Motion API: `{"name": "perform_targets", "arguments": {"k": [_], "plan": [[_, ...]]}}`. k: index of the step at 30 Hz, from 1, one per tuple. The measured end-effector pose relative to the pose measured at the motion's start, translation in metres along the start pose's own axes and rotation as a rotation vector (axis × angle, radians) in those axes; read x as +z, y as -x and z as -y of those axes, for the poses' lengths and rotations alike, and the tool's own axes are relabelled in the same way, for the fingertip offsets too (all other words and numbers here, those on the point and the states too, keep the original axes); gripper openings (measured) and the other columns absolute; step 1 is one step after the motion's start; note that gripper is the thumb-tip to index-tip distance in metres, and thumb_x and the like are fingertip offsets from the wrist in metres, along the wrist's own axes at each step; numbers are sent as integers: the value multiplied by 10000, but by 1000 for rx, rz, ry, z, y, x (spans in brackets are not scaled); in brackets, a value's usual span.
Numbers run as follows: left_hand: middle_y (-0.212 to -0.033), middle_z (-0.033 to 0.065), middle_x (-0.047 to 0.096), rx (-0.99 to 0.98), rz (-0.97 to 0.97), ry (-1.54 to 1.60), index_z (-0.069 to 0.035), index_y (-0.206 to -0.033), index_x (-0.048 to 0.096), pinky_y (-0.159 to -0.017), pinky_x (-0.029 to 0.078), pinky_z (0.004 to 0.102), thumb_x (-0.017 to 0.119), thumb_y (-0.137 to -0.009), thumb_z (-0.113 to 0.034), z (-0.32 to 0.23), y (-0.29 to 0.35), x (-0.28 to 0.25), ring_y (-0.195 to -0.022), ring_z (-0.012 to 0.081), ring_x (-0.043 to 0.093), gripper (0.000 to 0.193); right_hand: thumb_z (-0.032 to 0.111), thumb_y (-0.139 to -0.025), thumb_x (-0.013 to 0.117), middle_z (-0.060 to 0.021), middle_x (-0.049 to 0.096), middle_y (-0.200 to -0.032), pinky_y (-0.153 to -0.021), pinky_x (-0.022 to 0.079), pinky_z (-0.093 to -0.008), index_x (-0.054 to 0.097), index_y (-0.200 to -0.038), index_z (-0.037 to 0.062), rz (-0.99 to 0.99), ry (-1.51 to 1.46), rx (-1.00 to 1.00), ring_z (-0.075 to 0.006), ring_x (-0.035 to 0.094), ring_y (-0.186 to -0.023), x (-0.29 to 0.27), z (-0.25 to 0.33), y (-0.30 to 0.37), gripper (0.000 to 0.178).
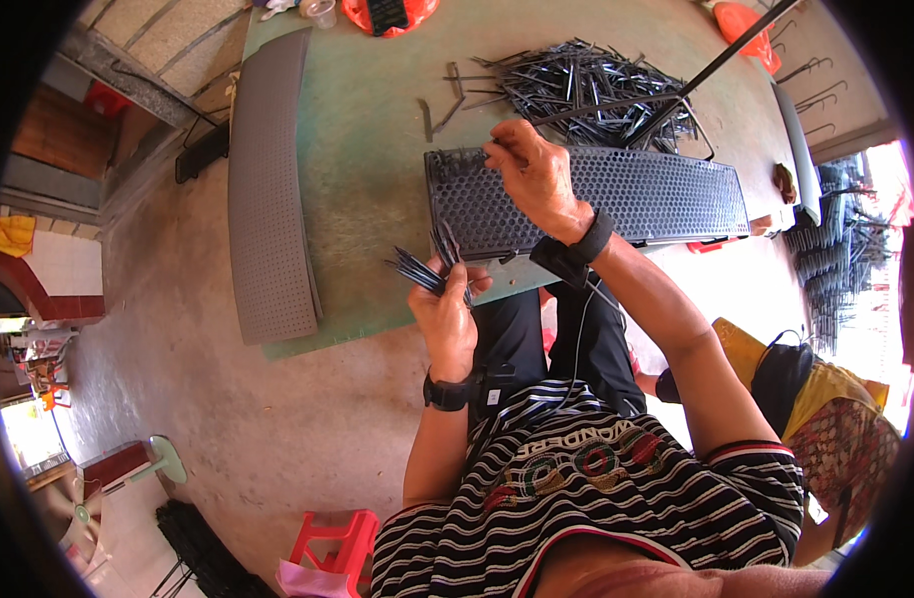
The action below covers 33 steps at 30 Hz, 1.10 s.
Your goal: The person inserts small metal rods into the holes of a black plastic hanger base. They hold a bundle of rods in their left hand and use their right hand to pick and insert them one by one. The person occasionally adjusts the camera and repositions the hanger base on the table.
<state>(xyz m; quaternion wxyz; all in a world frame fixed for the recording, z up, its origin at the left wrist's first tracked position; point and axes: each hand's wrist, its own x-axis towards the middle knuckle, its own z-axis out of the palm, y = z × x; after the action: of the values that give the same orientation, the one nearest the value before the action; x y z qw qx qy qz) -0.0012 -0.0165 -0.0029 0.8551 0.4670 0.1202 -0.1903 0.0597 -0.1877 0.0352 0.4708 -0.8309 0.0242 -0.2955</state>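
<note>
A bundle of thin black strips (pixel 413 269) is gripped in my left hand (pixel 449 309), their ends fanning out past the fingers. This hand is just off the near left corner of a long black panel (pixel 636 194) covered in round holes. Over the left part of that panel, my right hand (pixel 536 174) has its thumb and fingers pinched together at the far edge. Whatever they pinch is too small and dark to name. Some dark pieces (pixel 462 159) stand in the holes at the panel's left end. Behind the panel lies a big heap of similar black strips (pixel 586 90).
A grey perforated sheet (pixel 270 199) lies along the left edge of the green table (pixel 367 199). A dark metal rod (pixel 716 70) slants over the heap. An orange-red bag (pixel 402 18) sits at the back. A red stool (pixel 337 543) stands on the floor at lower left.
</note>
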Motion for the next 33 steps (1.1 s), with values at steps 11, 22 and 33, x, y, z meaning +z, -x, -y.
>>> {"name": "perform_targets", "arguments": {"k": [11,22,33], "plan": [[-806,84,605,-21,-71,62,46,-964,587,-544,507,307,574,-835,12,-8,3,4,-627,177,588,134,166,-779,638,-149,601,-721,-548,461,-382,630,-814,35,211,479,-207,-328,590,-639,-1,3,-1,136],[-847,107,624,40,-55,43,27,-1113,541,-534,496,284,568,-849,-9,4,3,10,-638,181,609,268,58,-851,586,-52,625,-685,-498,487,-208,554,-943,-33,170,-234,393,-102,627,-591,-7,28,15,133],[-725,72,571,-18,-66,53,31,-1019,566,-540,488,299,574,-847,-22,-4,1,5,-601,160,566,180,14,-836,551,-165,632,-744,-548,499,-337,496,-1017,8,76,32,-52,-283,651,-670,15,3,6,189]]}}
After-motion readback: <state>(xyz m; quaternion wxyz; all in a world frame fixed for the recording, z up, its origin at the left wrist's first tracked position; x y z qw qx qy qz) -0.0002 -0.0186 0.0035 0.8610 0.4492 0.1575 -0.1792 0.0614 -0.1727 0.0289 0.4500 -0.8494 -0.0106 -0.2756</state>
